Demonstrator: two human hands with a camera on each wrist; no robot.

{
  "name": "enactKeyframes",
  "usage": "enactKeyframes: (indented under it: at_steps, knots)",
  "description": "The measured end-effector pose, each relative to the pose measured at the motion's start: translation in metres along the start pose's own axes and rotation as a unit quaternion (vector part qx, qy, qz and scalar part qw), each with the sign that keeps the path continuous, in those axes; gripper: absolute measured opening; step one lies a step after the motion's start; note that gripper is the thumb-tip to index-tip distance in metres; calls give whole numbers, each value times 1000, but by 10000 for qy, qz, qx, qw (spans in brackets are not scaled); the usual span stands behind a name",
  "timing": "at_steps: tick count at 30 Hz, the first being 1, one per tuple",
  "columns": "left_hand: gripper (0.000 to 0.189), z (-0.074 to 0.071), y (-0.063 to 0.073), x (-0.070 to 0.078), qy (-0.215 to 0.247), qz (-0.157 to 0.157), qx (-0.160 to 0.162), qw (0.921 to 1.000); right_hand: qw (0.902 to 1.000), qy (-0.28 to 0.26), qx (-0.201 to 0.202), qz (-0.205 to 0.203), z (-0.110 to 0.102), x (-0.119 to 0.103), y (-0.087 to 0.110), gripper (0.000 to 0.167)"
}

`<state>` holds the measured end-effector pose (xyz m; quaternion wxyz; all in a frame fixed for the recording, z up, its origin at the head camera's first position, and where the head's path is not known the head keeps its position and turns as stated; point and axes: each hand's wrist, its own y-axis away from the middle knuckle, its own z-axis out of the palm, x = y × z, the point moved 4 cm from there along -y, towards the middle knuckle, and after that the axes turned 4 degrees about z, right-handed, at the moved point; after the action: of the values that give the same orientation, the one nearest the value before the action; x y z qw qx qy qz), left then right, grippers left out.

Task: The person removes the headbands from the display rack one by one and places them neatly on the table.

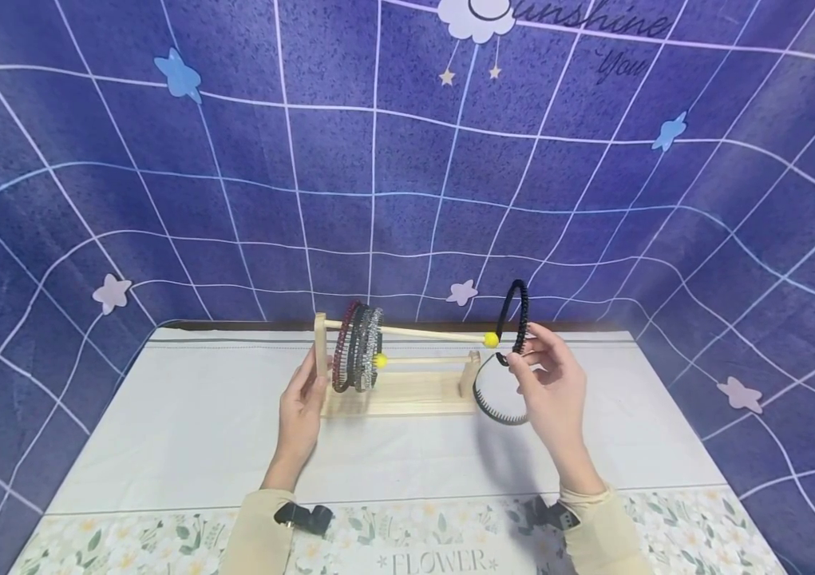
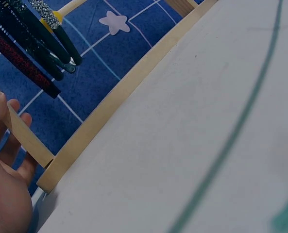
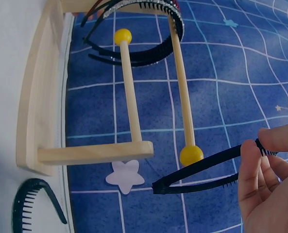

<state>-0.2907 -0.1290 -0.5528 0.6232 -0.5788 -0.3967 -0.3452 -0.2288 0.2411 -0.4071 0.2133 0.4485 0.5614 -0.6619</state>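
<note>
My left hand (image 1: 299,411) grips the left upright (image 1: 320,343) of a wooden headband stand (image 1: 407,393); in the left wrist view its fingers wrap behind that post. Several headbands (image 1: 359,351), dark red, black and glittery silver, hang on the upper rod (image 1: 429,333) close to this post. My right hand (image 1: 554,391) pinches a black toothed headband (image 3: 202,164) between thumb and fingers. This band is held up right by the yellow ball (image 1: 491,340) on the upper rod's free end, and overlaps the ball's edge in the right wrist view.
Another dark toothed headband (image 3: 18,208) lies on the white tablecloth (image 1: 184,415) beside the stand's right end. A shorter lower rod (image 3: 130,92) with its own yellow ball (image 3: 123,37) points left from the right upright (image 3: 95,153). Blue grid-patterned cloth (image 1: 407,160) hangs behind the table.
</note>
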Motion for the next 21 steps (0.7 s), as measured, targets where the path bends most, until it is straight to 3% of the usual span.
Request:
enactKeyframes:
  at_steps: [21]
  knots:
    - [56,0,0,-1,40,165,30,9999,9984,410,299,242,-35,11,1,49]
